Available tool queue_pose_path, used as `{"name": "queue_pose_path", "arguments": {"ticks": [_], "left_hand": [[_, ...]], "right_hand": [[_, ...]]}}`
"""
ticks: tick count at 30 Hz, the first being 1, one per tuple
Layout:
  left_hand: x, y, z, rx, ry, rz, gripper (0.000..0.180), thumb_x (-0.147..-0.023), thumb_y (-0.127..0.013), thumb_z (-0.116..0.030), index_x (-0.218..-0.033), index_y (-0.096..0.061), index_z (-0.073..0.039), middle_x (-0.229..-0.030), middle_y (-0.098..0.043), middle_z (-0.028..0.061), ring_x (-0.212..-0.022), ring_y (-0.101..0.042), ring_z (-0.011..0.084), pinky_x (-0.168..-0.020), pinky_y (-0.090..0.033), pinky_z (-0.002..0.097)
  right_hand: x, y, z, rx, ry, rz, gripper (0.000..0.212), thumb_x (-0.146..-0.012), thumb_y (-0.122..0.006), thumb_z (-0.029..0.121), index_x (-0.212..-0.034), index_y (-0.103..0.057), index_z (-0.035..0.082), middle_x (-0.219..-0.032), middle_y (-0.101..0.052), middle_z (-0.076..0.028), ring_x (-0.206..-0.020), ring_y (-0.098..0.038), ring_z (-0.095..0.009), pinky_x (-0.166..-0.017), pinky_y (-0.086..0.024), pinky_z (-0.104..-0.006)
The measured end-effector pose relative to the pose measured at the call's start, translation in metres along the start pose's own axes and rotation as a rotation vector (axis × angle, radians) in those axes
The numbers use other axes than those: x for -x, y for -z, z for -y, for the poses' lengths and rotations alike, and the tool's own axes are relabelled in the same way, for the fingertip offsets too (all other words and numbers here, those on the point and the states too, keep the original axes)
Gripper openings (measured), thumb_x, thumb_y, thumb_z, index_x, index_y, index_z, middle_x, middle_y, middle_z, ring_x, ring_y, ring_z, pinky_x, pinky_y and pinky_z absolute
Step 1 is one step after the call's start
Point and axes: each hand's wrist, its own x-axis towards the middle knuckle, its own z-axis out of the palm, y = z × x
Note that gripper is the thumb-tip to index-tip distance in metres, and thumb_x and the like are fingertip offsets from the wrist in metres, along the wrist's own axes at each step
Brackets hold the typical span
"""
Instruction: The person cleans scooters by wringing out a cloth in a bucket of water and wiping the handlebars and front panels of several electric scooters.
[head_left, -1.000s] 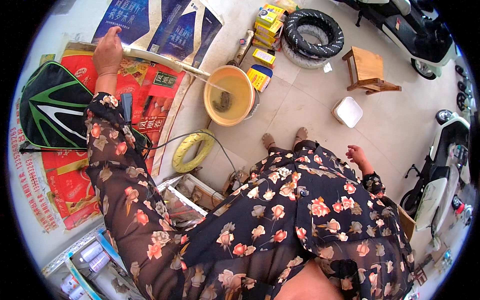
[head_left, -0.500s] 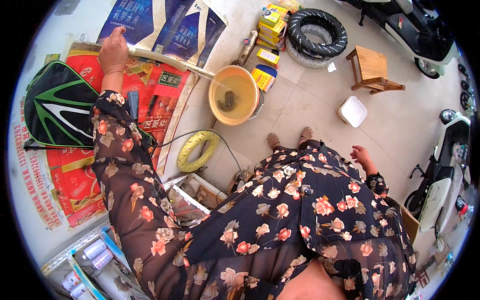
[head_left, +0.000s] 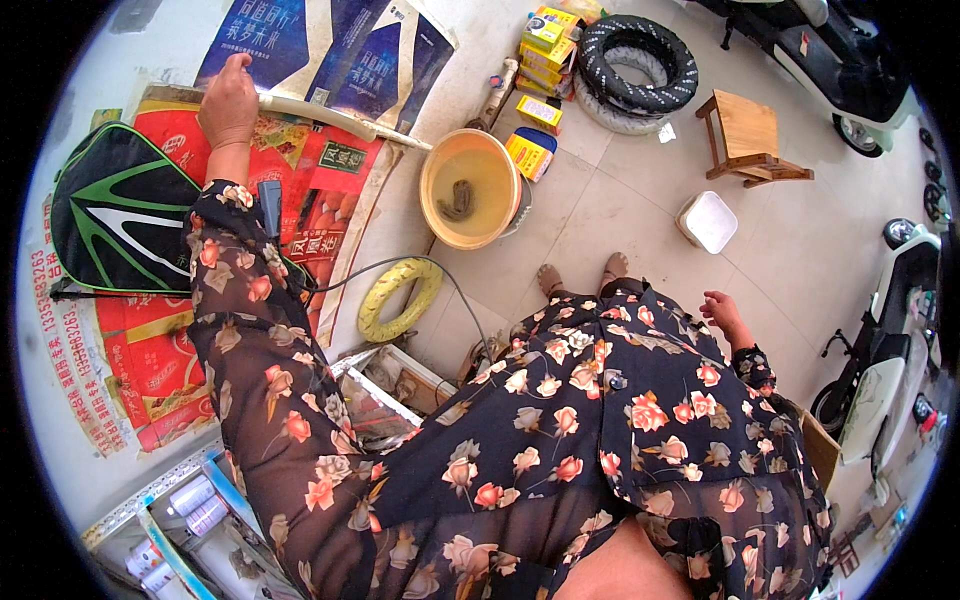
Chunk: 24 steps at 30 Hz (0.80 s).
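Note:
My left hand [head_left: 229,105] reaches out to the wall at the upper left. Its fingers are closed at the left end of a pale pipe [head_left: 320,115]; what they grip is hidden behind the hand. The pipe's thin end points over an orange bucket [head_left: 427,190], which holds cloudy yellowish water and a dark, crumpled, cloth-like lump [head_left: 459,200]. No stream shows at the pipe's mouth. On the other side, my right hand [head_left: 726,314] hangs beside my body with its fingers apart and nothing in them.
A yellow ring-shaped roll [head_left: 375,325] lies near a wall box. Several yellow boxes [head_left: 545,60], stacked tyres [head_left: 640,65], a wooden stool [head_left: 745,130] and a white tub [head_left: 708,222] stand on the tiles. Scooters [head_left: 885,380] line the right; a black-green bag [head_left: 120,215] hangs left.
The thin stream of water that ran from the pipe into the bucket has stopped. My hands have hardly moved; the view has shifted slightly.

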Motion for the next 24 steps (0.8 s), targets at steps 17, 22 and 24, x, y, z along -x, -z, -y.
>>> {"name": "queue_pose_path", "arguments": {"ticks": [17,22,24], "left_hand": [[0.002,-0.006,-0.001,-0.042,0.092,0.04,0.018,-0.088,-0.053,-0.015,-0.104,-0.059,-0.019,-0.091,-0.069,0.0085,-0.084,-0.064,0.0312,-0.071,-0.052,0.045],[0.005,-0.004,-0.008,-0.034,0.134,0.047,0.02,-0.088,-0.053,-0.016,-0.106,-0.06,-0.018,-0.092,-0.069,0.009,-0.086,-0.064,0.0322,-0.072,-0.052,0.0456],[0.006,-0.002,-0.009,-0.035,0.156,0.033,0.022,-0.088,-0.054,-0.017,-0.109,-0.06,-0.018,-0.094,-0.068,0.0092,-0.087,-0.064,0.0331,-0.072,-0.051,0.0465]], "right_hand": [[0.0,0.002,0.003,0.041,-0.021,0.029,0.037,-0.094,-0.046,0.021,-0.127,-0.055,0.008,-0.09,-0.067,-0.006,-0.075,-0.06,-0.014,-0.064,-0.05,-0.0316],[0.0,0.005,0.0,0.056,-0.025,0.036,0.036,-0.095,-0.046,0.021,-0.128,-0.055,0.009,-0.092,-0.067,-0.006,-0.076,-0.061,-0.015,-0.065,-0.051,-0.032],[0.0,0.0,0.001,0.057,-0.028,0.05,0.036,-0.095,-0.046,0.021,-0.128,-0.055,0.009,-0.092,-0.067,-0.006,-0.076,-0.061,-0.014,-0.064,-0.051,-0.0321]]}}
